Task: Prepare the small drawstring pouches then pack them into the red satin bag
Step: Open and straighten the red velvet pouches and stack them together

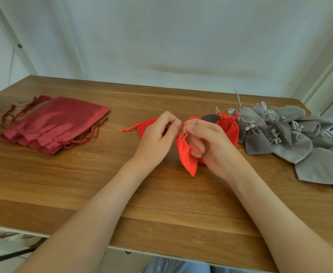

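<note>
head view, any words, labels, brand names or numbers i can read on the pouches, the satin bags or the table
None: no readable text shows anywhere in this view.
The dark red satin drawstring bags, the small bright red fabric pouch held by the left hand and right hand, the pile of grey fabric pouches and the brown wooden table all look plain, with no tag, print or number visible.

A small bright-red pouch hangs mouth-up by its cords. Two red pouches lie behind it, grey pouches heaped right, red satin bags stacked flat left.
</note>
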Motion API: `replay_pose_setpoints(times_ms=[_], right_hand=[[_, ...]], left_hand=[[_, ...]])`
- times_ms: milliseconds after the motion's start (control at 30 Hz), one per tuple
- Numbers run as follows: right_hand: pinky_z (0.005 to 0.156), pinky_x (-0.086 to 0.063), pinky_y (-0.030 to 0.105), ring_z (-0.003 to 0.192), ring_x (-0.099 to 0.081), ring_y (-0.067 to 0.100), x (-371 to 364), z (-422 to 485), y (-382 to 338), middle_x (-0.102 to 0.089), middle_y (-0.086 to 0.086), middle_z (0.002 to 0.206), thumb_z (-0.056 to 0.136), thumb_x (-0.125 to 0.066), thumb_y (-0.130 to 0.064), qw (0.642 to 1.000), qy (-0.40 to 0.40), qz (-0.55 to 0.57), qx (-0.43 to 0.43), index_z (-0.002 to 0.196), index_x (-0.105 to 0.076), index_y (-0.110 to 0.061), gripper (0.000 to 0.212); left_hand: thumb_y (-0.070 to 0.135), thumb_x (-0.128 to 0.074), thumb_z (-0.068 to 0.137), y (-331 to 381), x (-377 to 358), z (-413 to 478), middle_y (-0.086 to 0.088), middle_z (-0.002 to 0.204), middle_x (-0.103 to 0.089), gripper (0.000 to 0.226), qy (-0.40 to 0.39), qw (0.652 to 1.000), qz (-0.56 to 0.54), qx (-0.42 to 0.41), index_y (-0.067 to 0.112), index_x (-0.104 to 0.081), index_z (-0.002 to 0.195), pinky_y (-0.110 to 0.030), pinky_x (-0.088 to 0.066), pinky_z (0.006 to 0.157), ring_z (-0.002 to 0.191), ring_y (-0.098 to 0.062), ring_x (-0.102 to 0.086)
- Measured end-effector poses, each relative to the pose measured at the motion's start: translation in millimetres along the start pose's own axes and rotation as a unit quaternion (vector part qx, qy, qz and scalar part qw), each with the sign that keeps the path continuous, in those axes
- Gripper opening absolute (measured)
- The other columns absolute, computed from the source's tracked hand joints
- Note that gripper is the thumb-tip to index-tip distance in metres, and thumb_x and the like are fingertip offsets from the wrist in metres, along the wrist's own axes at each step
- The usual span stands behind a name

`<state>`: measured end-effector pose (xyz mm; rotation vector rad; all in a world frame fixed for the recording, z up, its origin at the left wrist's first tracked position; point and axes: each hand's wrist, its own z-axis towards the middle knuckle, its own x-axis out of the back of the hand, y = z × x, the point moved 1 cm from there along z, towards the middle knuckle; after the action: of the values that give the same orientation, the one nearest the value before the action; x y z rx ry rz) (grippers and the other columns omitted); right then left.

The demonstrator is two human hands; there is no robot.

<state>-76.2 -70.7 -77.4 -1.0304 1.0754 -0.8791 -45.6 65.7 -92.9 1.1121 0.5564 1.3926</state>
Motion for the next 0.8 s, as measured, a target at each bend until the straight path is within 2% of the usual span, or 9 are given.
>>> replay_pose_setpoints(times_ms=[67, 133, 233, 300, 367, 467, 600, 700, 800], right_hand=[[0.046, -0.013, 0.03, 0.043, -0.022, 0.014, -1.7, 0.6, -0.6, -0.031, -0.002, 0.04, 0.089, -0.055, -0.013, 1.0, 0.009, 0.015, 0.006, 0.052, -0.062, -0.022, 0.039], [0.044, -0.013, 0.027, 0.04, -0.024, 0.01, -2.1, 0.4, 0.5, -0.033, -0.005, 0.039, 0.09, -0.053, -0.011, 0.999, 0.046, 0.025, 0.002, 0.051, -0.062, -0.022, 0.042], [0.038, -0.018, 0.019, 0.037, -0.03, 0.006, -1.2, 1.3, 3.7, -0.044, -0.005, 0.042, 0.092, -0.053, -0.007, 0.993, 0.113, 0.016, -0.005, 0.072, -0.06, -0.008, 0.021], [0.037, -0.021, 0.017, 0.038, -0.034, 0.006, -0.6, 1.9, 6.4, -0.049, 0.001, 0.051, 0.09, -0.057, -0.006, 0.989, 0.148, -0.002, -0.01, 0.079, -0.058, -0.006, 0.012], [0.037, -0.027, 0.015, 0.038, -0.039, 0.004, -1.5, 2.1, 7.4, -0.05, 0.004, 0.055, 0.09, -0.059, -0.005, 0.985, 0.17, -0.01, -0.005, 0.081, -0.059, -0.005, 0.009], [0.038, -0.031, 0.011, 0.038, -0.042, 0.001, -1.9, 1.8, 5.9, -0.051, -0.001, 0.049, 0.089, -0.058, -0.002, 0.984, 0.177, -0.006, 0.007, 0.087, -0.06, -0.001, 0.003], [0.041, -0.032, 0.01, 0.043, -0.045, -0.001, -1.2, 0.2, 3.8, -0.061, -0.01, 0.057, 0.093, -0.054, -0.005, 0.988, 0.153, -0.03, 0.009, 0.1, -0.066, -0.006, 0.014], [0.041, -0.026, 0.013, 0.037, -0.035, 0.0, 1.6, -0.6, 2.5, -0.048, -0.014, 0.043, 0.095, -0.049, -0.007, 0.989, 0.135, -0.06, -0.008, 0.105, -0.066, -0.006, 0.02], [0.043, -0.014, 0.022, 0.041, -0.019, 0.006, 5.5, 0.1, 3.7, -0.029, -0.009, 0.041, 0.096, -0.048, -0.009, 0.991, 0.119, -0.062, 0.003, 0.11, -0.068, -0.008, 0.024]], left_hand=[[0.022, -0.05, 0.096, 0.0, -1.4, 0.5, 0.015, 0.061, -0.05, 0.024, 0.002, 1.0, 0.0, -0.007, 0.025, -0.051, 0.072, -0.022, -0.038, 0.062, 0.062, -0.004, -0.045], [0.022, -0.052, 0.095, -1.2, -1.6, 1.6, 0.017, 0.062, -0.055, 0.024, -0.001, 1.0, 0.005, -0.009, 0.025, -0.055, 0.072, -0.021, -0.04, 0.065, 0.064, -0.002, -0.049], [0.018, -0.051, 0.096, -2.6, -1.7, 2.5, 0.019, 0.064, -0.057, 0.025, -0.007, 1.0, 0.003, -0.003, 0.022, -0.059, 0.073, -0.02, -0.04, 0.069, 0.067, 0.001, -0.05], [0.023, -0.047, 0.097, -2.9, -2.9, 2.1, 0.017, 0.063, -0.054, 0.027, -0.014, 1.0, 0.009, 0.002, 0.019, -0.059, 0.073, -0.023, -0.038, 0.067, 0.066, 0.002, -0.048], [0.027, -0.045, 0.099, -1.3, -4.6, 0.1, 0.018, 0.06, -0.052, 0.031, -0.028, 0.999, 0.015, 0.013, 0.024, -0.057, 0.071, -0.023, -0.036, 0.065, 0.063, 0.002, -0.045], [0.034, -0.055, 0.093, -0.2, -6.8, 0.4, 0.02, 0.066, -0.059, 0.017, -0.048, 0.998, 0.024, 0.021, 0.03, -0.061, 0.078, -0.015, -0.038, 0.066, 0.066, 0.004, -0.051], [0.031, -0.057, 0.089, -2.4, -6.4, 4.4, 0.004, 0.077, -0.061, 0.016, -0.043, 0.998, 0.036, 0.012, 0.034, -0.063, 0.075, -0.023, -0.042, 0.076, 0.077, -0.003, -0.055], [0.023, -0.057, 0.093, -0.8, -5.5, 3.9, -0.008, 0.088, -0.064, 0.017, -0.06, 0.998, 0.023, 0.014, 0.02, -0.068, 0.081, -0.028, -0.044, 0.083, 0.086, -0.013, -0.058], [0.018, -0.055, 0.095, 0.9, -4.0, 4.0, -0.002, 0.088, -0.066, 0.019, -0.054, 0.998, -0.01, 0.04, 0.025, -0.068, 0.084, -0.025, -0.044, 0.084, 0.085, -0.006, -0.059]])
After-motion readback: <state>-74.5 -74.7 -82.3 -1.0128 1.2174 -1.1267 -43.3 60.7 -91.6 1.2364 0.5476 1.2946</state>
